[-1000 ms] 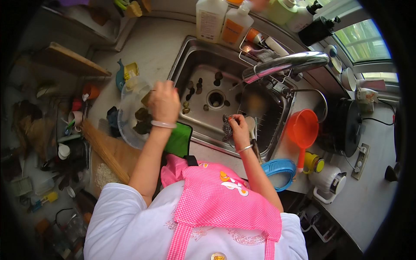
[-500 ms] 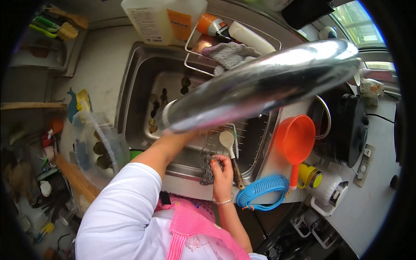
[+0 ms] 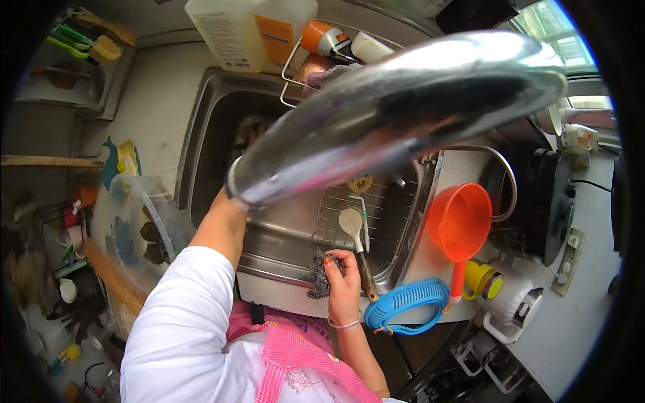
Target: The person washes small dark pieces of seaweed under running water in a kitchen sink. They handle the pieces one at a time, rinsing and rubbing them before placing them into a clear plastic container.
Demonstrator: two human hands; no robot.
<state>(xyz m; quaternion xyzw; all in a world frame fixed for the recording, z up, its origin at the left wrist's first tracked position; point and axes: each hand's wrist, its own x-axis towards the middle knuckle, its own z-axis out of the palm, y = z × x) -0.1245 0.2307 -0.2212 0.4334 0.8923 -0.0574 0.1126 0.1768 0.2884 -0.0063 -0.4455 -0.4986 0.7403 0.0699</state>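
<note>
My left forearm (image 3: 218, 228) reaches over the sink (image 3: 191, 154) and goes behind a large, shiny, rounded metal vessel (image 3: 396, 121). The vessel is tilted in the air, smeared by motion, and hides my left hand; only that arm leads to it. At the sink's front edge my right hand (image 3: 344, 275) is closed around a grey steel wool scrubber (image 3: 320, 277). Just right of it a pale spoon (image 3: 351, 220) with a dark handle leans over the rim. A wire rack (image 3: 386, 215) lies in the right part of the sink.
An orange-red dipper (image 3: 460, 221) and a blue plastic basket (image 3: 410, 305) stand on the right counter. A clear plastic tub (image 3: 178, 221) with dark lumps is at left. Behind the sink are large bottles (image 3: 225, 33) and a wire caddy (image 3: 285, 74).
The metal vessel and my left arm have moved up and to the left, and more of the vessel's side shows. My right hand stays at the sink's front edge with the scrubber.
</note>
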